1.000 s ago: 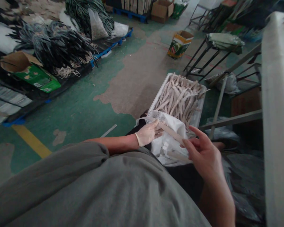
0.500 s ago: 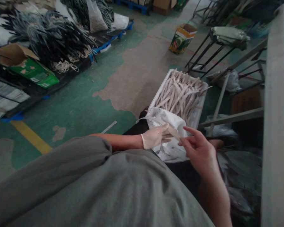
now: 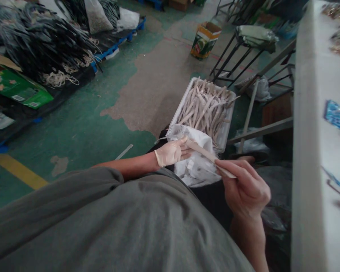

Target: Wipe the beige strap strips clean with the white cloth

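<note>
My left hand [image 3: 171,152] wears a pale glove and pinches one end of a long beige strip [image 3: 204,153]. My bare right hand [image 3: 243,187] is closed on the strip's other end, fingers curled. The strip spans between both hands above a white cloth bag [image 3: 197,166] lying on my lap. Just beyond the bag sits a white tray [image 3: 226,130] heaped with several similar beige strips [image 3: 204,107].
A white tabletop [image 3: 314,151] runs along the right with small items on it. Black metal stands [image 3: 229,56] and a carton [image 3: 204,39] stand on the green floor ahead. Bundles of dark cords [image 3: 42,41] and a green box [image 3: 18,88] lie at left.
My right hand has gone from open fingers touching the strip to a closed grip on its end. The view has swung right, showing more tabletop.
</note>
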`<state>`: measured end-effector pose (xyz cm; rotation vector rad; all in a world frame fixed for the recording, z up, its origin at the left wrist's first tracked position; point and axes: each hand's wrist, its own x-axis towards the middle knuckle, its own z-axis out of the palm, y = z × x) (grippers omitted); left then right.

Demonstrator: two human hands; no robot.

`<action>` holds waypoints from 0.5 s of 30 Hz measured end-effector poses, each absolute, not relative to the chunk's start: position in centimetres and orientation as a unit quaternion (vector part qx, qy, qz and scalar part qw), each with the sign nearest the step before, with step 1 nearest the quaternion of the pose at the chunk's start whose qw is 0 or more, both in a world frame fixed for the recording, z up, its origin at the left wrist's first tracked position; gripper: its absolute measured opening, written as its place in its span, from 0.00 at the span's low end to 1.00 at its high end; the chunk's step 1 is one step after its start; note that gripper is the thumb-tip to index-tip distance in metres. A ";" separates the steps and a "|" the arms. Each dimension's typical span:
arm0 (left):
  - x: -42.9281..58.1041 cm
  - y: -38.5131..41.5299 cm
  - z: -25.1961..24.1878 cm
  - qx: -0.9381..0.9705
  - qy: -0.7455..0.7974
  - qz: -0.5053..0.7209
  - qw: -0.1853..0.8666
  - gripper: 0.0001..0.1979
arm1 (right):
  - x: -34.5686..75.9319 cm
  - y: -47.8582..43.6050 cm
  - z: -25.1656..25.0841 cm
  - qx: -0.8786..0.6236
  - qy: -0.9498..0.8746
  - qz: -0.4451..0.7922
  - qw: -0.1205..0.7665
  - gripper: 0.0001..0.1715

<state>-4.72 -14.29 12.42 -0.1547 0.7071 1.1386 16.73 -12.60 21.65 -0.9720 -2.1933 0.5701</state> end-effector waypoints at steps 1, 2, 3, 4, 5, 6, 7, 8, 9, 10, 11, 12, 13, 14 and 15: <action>-4.3 -14.5 12.4 -0.066 0.330 0.520 0.785 0.15 | 16.3 -12.2 21.3 -0.380 -0.838 0.191 0.342 0.09; -3.9 -14.7 12.4 -0.057 0.329 0.511 0.792 0.15 | 15.7 -11.8 20.7 -0.379 -0.841 0.179 0.342 0.08; -3.5 -14.9 12.5 -0.046 0.322 0.501 0.802 0.15 | 15.2 -11.3 20.1 -0.369 -0.847 0.183 0.336 0.09; -3.0 -15.1 12.5 -0.033 0.310 0.492 0.813 0.15 | 14.7 -10.8 19.3 -0.352 -0.854 0.197 0.328 0.10; -2.7 -15.2 12.6 -0.021 0.291 0.485 0.824 0.15 | 14.3 -10.5 18.5 -0.332 -0.860 0.221 0.317 0.11; -2.4 -15.4 12.6 -0.011 0.269 0.479 0.836 0.15 | 14.0 -10.2 17.7 -0.318 -0.862 0.250 0.305 0.12; -2.2 -15.5 12.6 -0.003 0.245 0.469 0.849 0.16 | 13.9 -10.0 17.0 -0.315 -0.859 0.278 0.293 0.13; -2.1 -15.7 12.6 0.001 0.221 0.451 0.865 0.17 | 13.9 -10.0 16.4 -0.326 -0.849 0.304 0.284 0.13; -2.2 -15.8 12.4 0.002 0.199 0.425 0.883 0.19 | 14.2 -10.0 16.0 -0.347 -0.833 0.325 0.281 0.13; -2.4 -15.9 12.1 -0.006 0.184 0.396 0.899 0.21 | 14.7 -10.2 15.7 -0.372 -0.813 0.342 0.290 0.12; -2.8 -16.1 11.6 -0.023 0.181 0.374 0.909 0.24 | 15.4 -10.4 15.6 -0.392 -0.788 0.358 0.311 0.11; -3.4 -16.1 10.9 -0.050 0.194 0.367 0.908 0.26 | 16.3 -10.7 15.6 -0.403 -0.763 0.373 0.341 0.10; -4.0 -16.1 10.2 -0.085 0.226 0.380 0.893 0.27 | 17.3 -11.0 15.8 -0.400 -0.740 0.391 0.375 0.09; -4.8 -16.0 9.4 -0.124 0.271 0.408 0.863 0.27 | 18.4 -11.4 15.9 -0.387 -0.718 0.413 0.406 0.08; -5.6 -15.8 8.6 -0.161 0.317 0.443 0.823 0.27 | 19.5 -11.7 16.2 -0.369 -0.699 0.440 0.425 0.07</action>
